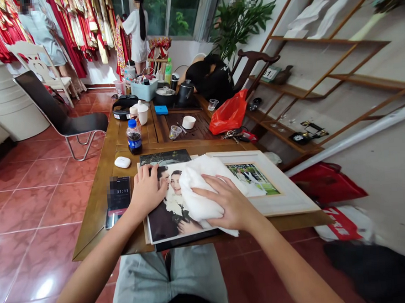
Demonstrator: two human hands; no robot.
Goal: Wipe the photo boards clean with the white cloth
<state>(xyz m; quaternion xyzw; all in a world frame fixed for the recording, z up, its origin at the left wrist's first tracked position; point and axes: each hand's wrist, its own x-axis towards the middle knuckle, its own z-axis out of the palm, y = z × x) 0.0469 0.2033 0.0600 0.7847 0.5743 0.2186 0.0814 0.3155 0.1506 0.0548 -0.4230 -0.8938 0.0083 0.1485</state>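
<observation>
A large wedding photo panel lies face up near the front edge of the wooden table, on top of other flat panels. My left hand rests on its upper left part with the fingers spread. Under my right hand is a bunched white cloth, gripped between thumb and fingers and lying over the photo's right side. Part of the photo is hidden by the cloth. To the right sits a white-framed picture of people outdoors, its left part covered by the cloth.
Left of the photo are a phone, a white earbud case and a cola bottle. Farther back are a small white bowl, a red plastic bag and keys. A person leans on the table's far right side.
</observation>
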